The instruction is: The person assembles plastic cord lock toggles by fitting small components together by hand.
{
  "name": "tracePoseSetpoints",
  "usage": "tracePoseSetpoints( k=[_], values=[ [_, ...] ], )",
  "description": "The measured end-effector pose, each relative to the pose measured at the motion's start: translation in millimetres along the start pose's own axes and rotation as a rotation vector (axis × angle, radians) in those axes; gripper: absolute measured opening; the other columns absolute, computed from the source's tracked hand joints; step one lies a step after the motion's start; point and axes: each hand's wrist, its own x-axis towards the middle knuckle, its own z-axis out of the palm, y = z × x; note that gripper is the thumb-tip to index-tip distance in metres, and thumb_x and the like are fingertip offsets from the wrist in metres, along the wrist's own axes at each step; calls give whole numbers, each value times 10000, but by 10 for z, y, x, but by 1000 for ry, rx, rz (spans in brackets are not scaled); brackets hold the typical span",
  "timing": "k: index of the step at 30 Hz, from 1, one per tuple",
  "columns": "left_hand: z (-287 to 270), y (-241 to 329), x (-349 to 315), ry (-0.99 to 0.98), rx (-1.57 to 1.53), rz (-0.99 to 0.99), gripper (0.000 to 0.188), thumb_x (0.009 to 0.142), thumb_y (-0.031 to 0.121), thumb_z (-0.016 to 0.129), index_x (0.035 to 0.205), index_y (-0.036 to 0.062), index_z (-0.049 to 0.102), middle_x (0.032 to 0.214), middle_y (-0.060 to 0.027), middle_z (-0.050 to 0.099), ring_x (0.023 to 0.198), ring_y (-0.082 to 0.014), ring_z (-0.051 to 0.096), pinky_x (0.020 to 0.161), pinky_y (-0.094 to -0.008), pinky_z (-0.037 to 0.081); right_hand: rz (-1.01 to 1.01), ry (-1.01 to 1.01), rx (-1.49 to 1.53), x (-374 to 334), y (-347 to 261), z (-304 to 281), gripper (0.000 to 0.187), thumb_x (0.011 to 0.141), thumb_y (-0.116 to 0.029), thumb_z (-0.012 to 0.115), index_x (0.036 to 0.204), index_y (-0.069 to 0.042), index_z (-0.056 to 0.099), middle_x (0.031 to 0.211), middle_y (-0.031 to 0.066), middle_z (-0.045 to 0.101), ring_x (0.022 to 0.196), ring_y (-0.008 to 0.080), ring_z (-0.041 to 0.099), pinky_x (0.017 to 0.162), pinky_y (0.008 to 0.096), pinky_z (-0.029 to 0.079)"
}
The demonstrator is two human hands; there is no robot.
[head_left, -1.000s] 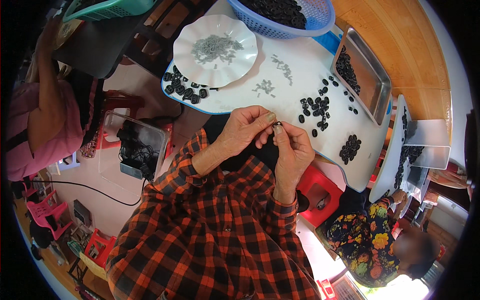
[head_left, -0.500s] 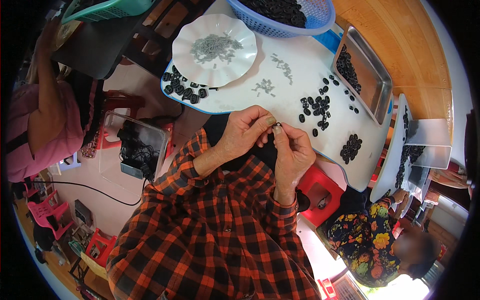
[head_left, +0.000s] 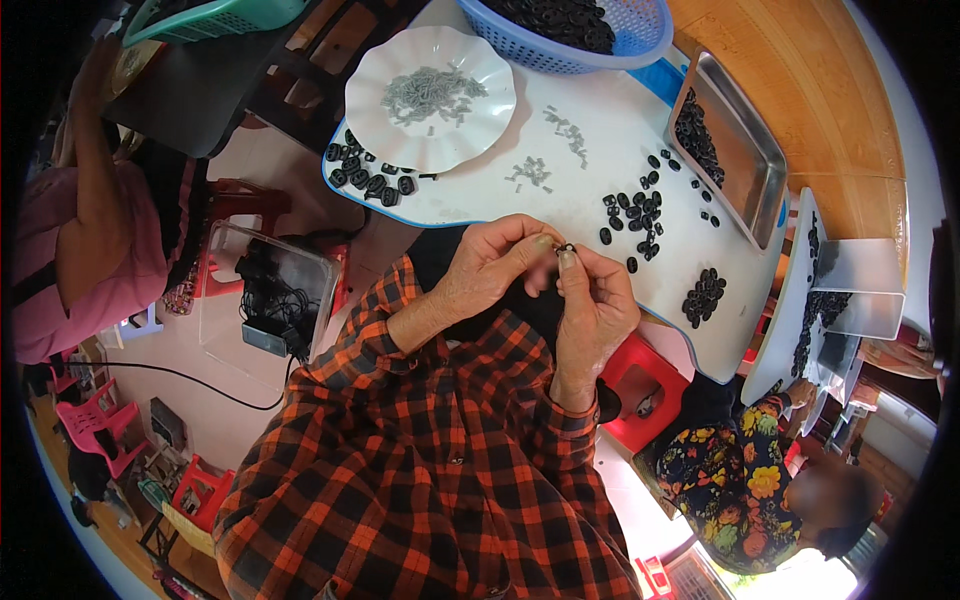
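In front of my chest, just off the table's near edge, both hands meet fingertip to fingertip. A small black part (head_left: 566, 247) is pinched between the thumb and fingers of my right hand (head_left: 592, 305). My left hand (head_left: 487, 265) is also closed, its thumb and forefinger tips against the same part; whether they hold a second tiny piece is hidden. Beyond them on the white table (head_left: 470, 195) lie small loose clear pieces (head_left: 529, 174). Loose black oval parts (head_left: 640, 215) are scattered to the right of these.
A scalloped white plate (head_left: 375, 135) holds many clear pieces. Behind it stands a blue basket (head_left: 560, 62) of black parts. A metal tray (head_left: 745, 150) sits at the right, near a black pile (head_left: 704, 297). Co-workers sit at left (head_left: 100, 220) and right (head_left: 720, 485).
Both hands have shifted slightly to the right with the black part between them. My right hand has moved a little farther than the left.
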Motion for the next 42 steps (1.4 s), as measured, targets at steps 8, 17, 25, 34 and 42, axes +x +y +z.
tracePoseSetpoints(
  k=[8,17,25,34,42],
  values=[
    [-21,-36,9,-10,-10,3,192,954,102,517,1042,-45,603,787,-35,605,648,-73,559,558,-213,481,20,11,61,2,74,-17,73,859,1,639,923,21,612,821,38,635,743,61,562,676,195,457],
    [-80,-29,37,96,51,17,167,924,104,578,997,-36,630,795,-22,613,628,-52,560,529,-190,474,19,2,42,-23,113,-56,98,851,21,635,946,20,611,849,26,626,766,56,557,684,181,449],
    [-93,-29,44,30,233,120,138,915,91,582,973,-26,626,810,-18,589,642,-49,559,546,-185,473,5,41,77,-18,136,4,106,846,9,651,945,20,617,862,32,629,774,64,561,710,185,452],
    [-100,-24,33,-1,255,117,134,922,86,567,980,-24,618,812,-18,597,662,-49,561,566,-191,487,-70,85,45,-29,169,38,126,856,-17,647,967,36,618,843,59,641,700,65,560,652,179,456],
    [-88,-30,43,-7,95,48,152,940,102,550,989,-26,617,798,-19,609,665,-53,562,572,-189,490,0,69,149,-35,89,107,122,859,-24,647,962,35,618,818,51,641,692,57,553,639,177,448]
  ],
)
